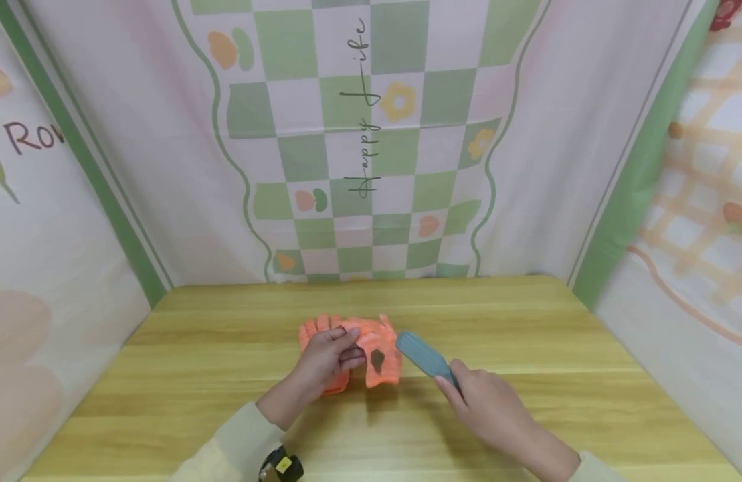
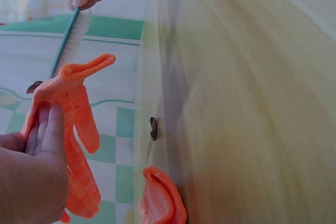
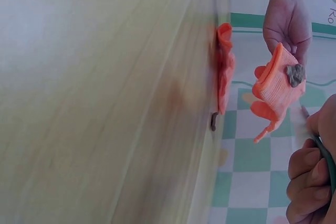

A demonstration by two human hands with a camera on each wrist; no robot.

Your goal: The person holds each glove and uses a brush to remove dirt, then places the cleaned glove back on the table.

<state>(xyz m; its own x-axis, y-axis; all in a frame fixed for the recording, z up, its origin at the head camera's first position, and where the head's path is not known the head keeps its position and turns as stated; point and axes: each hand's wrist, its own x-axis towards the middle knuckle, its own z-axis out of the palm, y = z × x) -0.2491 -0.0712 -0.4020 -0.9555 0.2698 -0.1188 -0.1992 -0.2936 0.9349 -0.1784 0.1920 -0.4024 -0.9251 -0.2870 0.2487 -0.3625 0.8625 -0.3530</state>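
Note:
My left hand (image 1: 325, 361) pinches an orange knit glove (image 1: 390, 375) and holds it raised over the table. A dark brown lump (image 3: 295, 75) sticks to the glove's outer face. In my right hand (image 1: 491, 405) is the handle of a teal brush (image 1: 421, 355); its pale bristles (image 2: 80, 32) show in the left wrist view, facing down toward the table. The brush's tip is close beside the glove; whether they touch I cannot tell. A second orange glove (image 1: 339, 384) lies on the table, partly hidden behind my left hand in the head view.
A small dark brown piece (image 2: 153, 128) lies on the wooden table (image 1: 226, 415) near the second glove. Patterned curtains (image 1: 401, 154) close off the back and both sides. A black device (image 1: 282, 464) sits at my left wrist.

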